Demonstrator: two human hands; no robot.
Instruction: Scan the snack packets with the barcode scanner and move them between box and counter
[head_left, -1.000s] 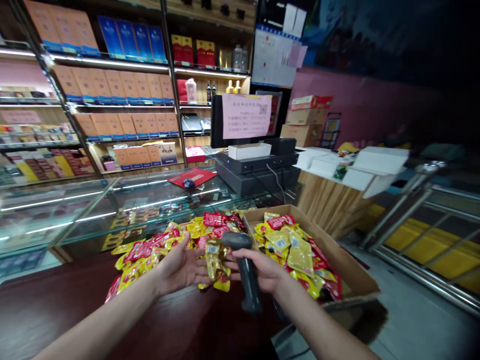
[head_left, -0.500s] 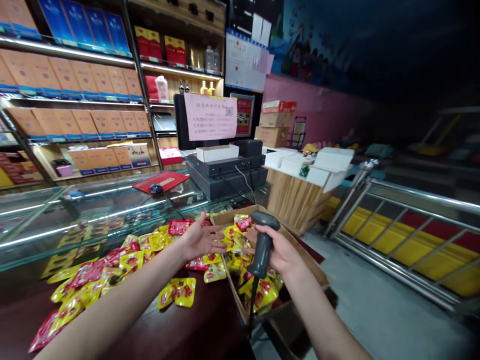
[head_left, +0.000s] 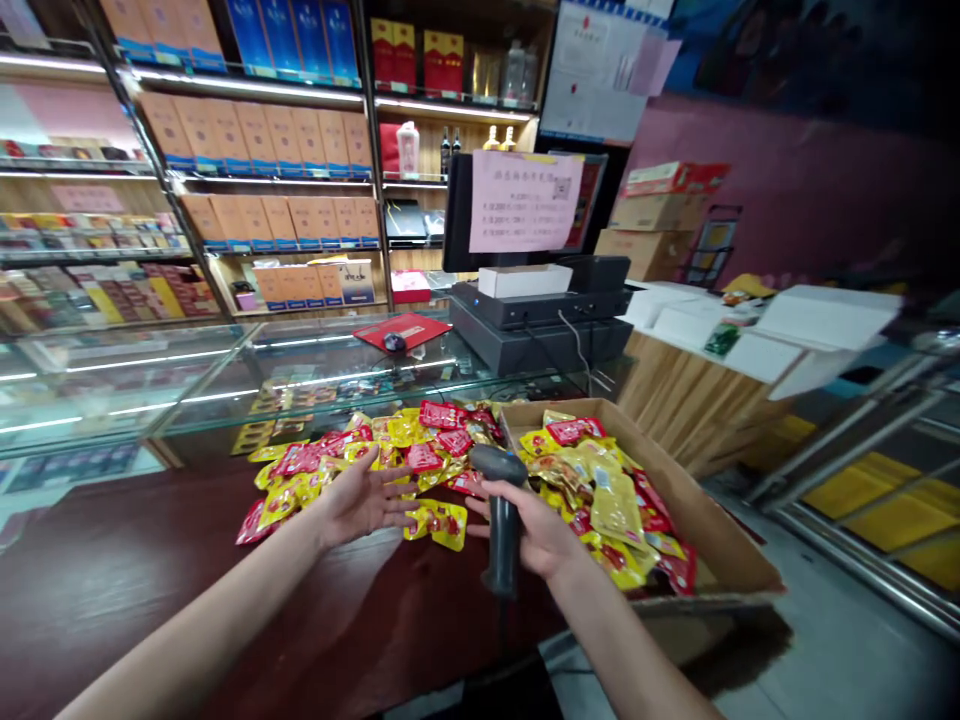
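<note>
My right hand (head_left: pixel 536 530) holds a dark grey barcode scanner (head_left: pixel 502 535) by its handle, thumb across it and some fingers stretched out behind. My left hand (head_left: pixel 364 505) is open, fingers spread, with nothing in it, close to the pile of small snack packets (head_left: pixel 322 462) in yellow and red wrappers. A single yellow packet (head_left: pixel 436 522) lies at the pile's front, between both hands. Right of the scanner, a cardboard box (head_left: pixel 724 540) without a closed lid contains many more packets (head_left: pixel 619 500). The pile rests on a dark red-brown tabletop (head_left: pixel 142 560).
Behind the pile runs a glass display counter (head_left: pixel 202 375) bearing a mouse (head_left: pixel 394 342) on a red pad. A monitor with a pink paper sign (head_left: pixel 525 205) stands above a black cash drawer (head_left: pixel 540 345). Metal railing (head_left: pixel 870 500) borders the right; stocked shelves (head_left: pixel 277 180) line the back.
The view has turned left, so the shelves and counter appear further right. The scanner has moved from over the box to left of it, in front of the pile; my left hand stays open.
</note>
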